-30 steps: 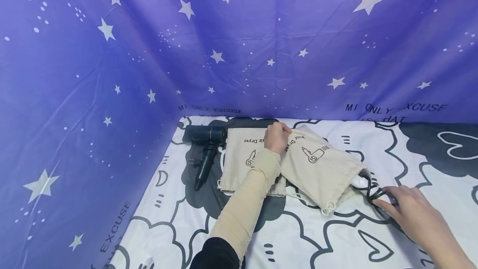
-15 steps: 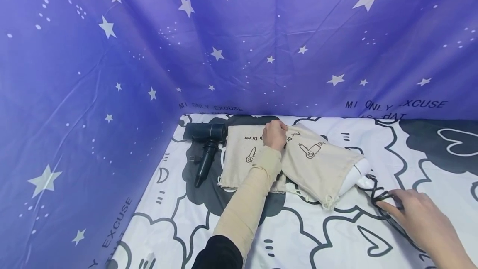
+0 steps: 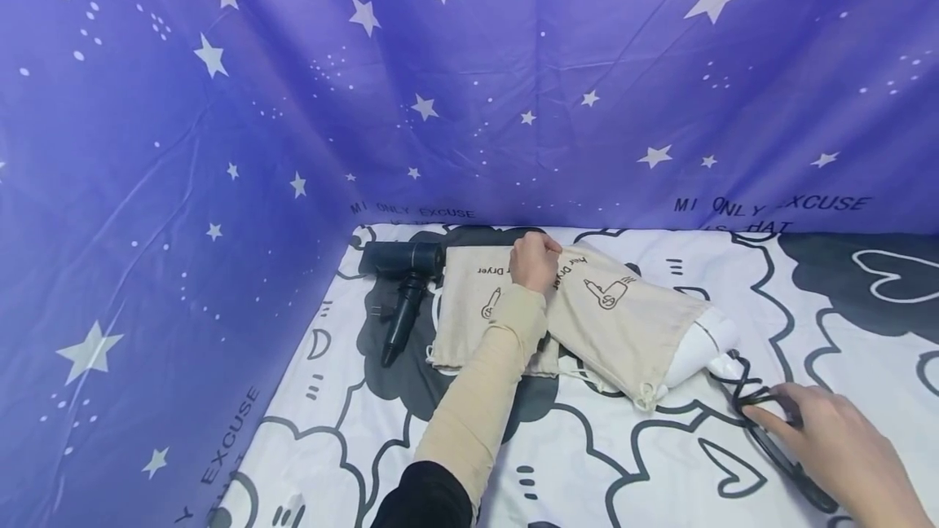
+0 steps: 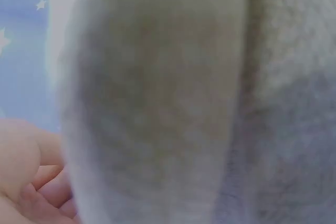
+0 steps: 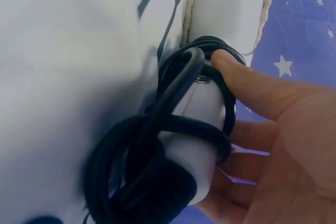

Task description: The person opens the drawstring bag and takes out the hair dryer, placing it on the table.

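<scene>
A white hair dryer (image 3: 700, 345) sticks partly out of the mouth of a beige drawstring bag (image 3: 638, 328) printed "Hair Dryer"; the rest of it is hidden inside. My right hand (image 3: 844, 434) grips the dryer's handle (image 5: 202, 103) together with the black cord (image 5: 176, 90) wound around it. At the bag's far closed end, my left hand (image 3: 534, 263) pinches the cloth with curled fingers. Blurred cloth (image 4: 157, 98) fills most of the left wrist view, with part of the left hand at its lower left.
A second beige bag (image 3: 462, 332) lies flat to the left, partly under my left arm. Beside it rests a black hair dryer (image 3: 403, 263) with its plug showing. Purple starry curtains (image 3: 469, 88) stand behind and left of the patterned cloth surface (image 3: 565, 463).
The white hair dryer has slid out of the bag towards the lower right with my right hand, so more of its body shows. My left hand has shifted slightly left, still holding the bag.
</scene>
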A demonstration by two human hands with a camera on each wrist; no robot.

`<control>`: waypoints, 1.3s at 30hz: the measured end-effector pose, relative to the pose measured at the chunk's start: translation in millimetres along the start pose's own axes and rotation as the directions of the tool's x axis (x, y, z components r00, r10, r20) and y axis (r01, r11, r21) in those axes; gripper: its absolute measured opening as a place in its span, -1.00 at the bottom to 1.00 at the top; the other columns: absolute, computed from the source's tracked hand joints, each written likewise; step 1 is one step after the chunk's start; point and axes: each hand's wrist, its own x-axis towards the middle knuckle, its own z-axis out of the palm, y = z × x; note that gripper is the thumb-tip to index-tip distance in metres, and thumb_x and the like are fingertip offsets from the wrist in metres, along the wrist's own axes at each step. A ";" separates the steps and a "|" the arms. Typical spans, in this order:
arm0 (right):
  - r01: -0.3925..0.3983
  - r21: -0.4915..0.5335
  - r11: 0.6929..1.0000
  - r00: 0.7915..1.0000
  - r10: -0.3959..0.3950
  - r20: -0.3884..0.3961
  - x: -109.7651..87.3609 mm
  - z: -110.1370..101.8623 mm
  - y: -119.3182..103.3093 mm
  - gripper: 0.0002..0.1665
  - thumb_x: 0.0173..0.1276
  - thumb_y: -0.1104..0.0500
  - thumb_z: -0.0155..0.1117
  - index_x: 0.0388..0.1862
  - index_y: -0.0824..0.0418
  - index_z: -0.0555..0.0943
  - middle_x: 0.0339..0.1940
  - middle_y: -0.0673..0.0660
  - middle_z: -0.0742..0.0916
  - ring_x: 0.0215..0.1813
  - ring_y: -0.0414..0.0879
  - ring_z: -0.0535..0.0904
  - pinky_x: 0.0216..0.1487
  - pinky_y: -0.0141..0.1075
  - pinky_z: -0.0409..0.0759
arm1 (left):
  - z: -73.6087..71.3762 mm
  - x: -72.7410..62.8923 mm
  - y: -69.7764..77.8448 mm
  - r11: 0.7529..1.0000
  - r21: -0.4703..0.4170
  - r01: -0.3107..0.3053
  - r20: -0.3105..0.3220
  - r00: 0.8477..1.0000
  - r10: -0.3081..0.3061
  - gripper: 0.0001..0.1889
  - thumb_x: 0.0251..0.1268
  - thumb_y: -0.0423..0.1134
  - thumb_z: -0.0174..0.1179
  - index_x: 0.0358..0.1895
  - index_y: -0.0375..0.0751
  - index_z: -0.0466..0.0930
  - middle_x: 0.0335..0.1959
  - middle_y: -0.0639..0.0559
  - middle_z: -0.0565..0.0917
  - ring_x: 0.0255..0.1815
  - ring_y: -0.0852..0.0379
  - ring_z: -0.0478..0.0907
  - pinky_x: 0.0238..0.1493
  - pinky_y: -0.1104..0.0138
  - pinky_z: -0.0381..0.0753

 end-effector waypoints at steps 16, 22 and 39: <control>-0.073 -0.015 0.997 0.991 0.074 0.109 -1.0 -6.0 -2.1 -0.21 0.15 -0.08 0.48 -0.13 0.67 0.50 -0.26 0.56 0.63 -0.18 0.47 0.54 -0.15 0.29 0.47 | -2.5 -2.8 -6.6 0.997 -0.051 0.049 -0.020 0.999 -0.050 -0.87 0.25 -0.32 0.31 -0.37 -0.01 0.81 -0.30 0.10 0.78 -0.28 0.03 0.69 -0.21 0.24 0.61; -0.078 -0.039 0.996 0.981 0.084 0.175 -0.6 -11.0 3.2 -0.21 0.16 -0.12 0.46 -0.15 0.64 0.51 -0.34 0.49 0.65 -0.25 0.41 0.57 -0.18 0.28 0.49 | -6.2 -1.7 -6.2 0.996 -0.042 0.084 -0.024 0.996 -0.085 -0.87 0.28 -0.33 0.30 -0.35 -0.01 0.79 -0.33 0.10 0.77 -0.30 0.04 0.68 -0.21 0.25 0.60; -0.005 -0.020 1.000 0.999 0.006 0.050 12.6 -18.0 5.2 0.09 0.23 -0.43 0.25 0.12 0.61 0.43 0.06 0.68 0.48 0.09 0.59 0.36 -0.06 0.47 0.33 | -19.9 -35.7 36.0 0.980 0.144 -0.137 0.157 0.981 0.114 -0.78 0.35 -0.13 0.24 0.00 0.04 0.72 0.00 0.01 0.70 0.07 0.04 0.61 0.06 0.28 0.55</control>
